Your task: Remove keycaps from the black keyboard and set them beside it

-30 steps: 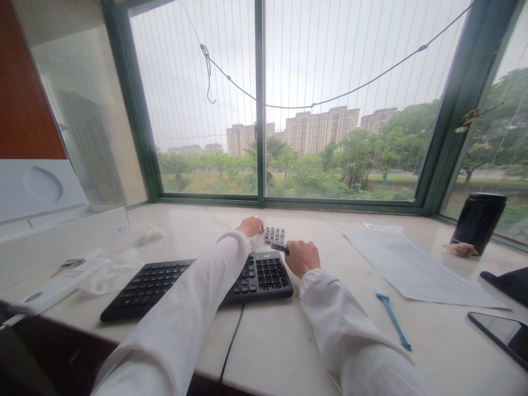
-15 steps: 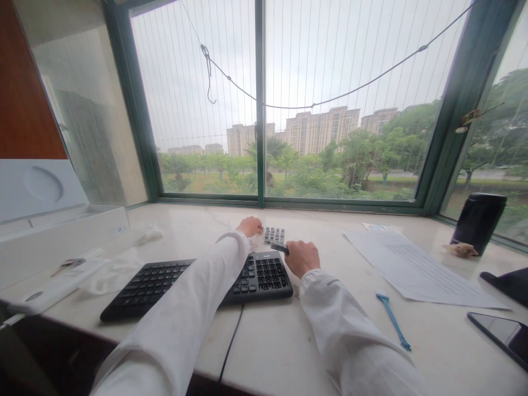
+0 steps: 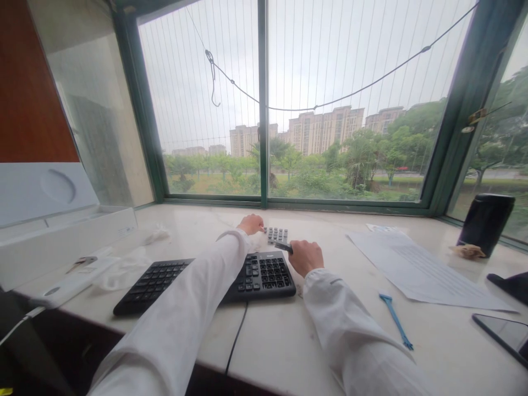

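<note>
Right of frame center, the right hand [image 3: 307,257] is gripping a slim, dark tool [image 3: 284,247] in curled fingers. The black keyboard [image 3: 270,273] is bearing unreadable pale lettering. The left hand [image 3: 251,224] is hovering beside gray pieces [image 3: 277,235], grip unclear.

so the keyboard [image 3: 264,278] is all black, and the sleeves [image 3: 330,300] are plain white. table [image 3: 280,335] is a pale off-white with faint darker blotches. near its right edge there's a black phone [image 3: 505,335], plus a solid blue tool [image 3: 396,322]. paper [image 3: 416,269] is white with faint grey print, window frame's [image 3: 264,159] dark green, and the panel [image 3: 37,82] up left is reddish brown.
</note>
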Demonstrator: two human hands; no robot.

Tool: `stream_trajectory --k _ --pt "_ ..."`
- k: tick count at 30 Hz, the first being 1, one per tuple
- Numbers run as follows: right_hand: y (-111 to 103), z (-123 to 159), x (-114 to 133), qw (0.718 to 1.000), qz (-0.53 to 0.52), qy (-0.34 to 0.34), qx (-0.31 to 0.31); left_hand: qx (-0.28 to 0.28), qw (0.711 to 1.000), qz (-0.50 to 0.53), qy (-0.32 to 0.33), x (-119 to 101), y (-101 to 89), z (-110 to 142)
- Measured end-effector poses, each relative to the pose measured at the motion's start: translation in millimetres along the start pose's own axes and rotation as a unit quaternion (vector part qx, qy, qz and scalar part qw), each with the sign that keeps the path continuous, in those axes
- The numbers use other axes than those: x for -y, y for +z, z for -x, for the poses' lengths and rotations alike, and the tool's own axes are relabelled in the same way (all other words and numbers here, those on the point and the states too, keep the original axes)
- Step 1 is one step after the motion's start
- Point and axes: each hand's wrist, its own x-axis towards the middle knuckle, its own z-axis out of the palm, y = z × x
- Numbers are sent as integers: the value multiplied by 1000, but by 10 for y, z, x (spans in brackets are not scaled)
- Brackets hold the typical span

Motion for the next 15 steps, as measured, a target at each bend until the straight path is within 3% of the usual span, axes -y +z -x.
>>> stream_trajectory --k 7,12,15 --pt "-40 18 2 1000 -2 20 0 -46 999 18 -5 15 -364 452" --pt "-81 28 -2 999 -16 25 -21 -115 990 79 13 -96 -570 1066" --pt "-123 43 5 998 -29 28 -41 -174 979 103 25 -176 -600 1476"
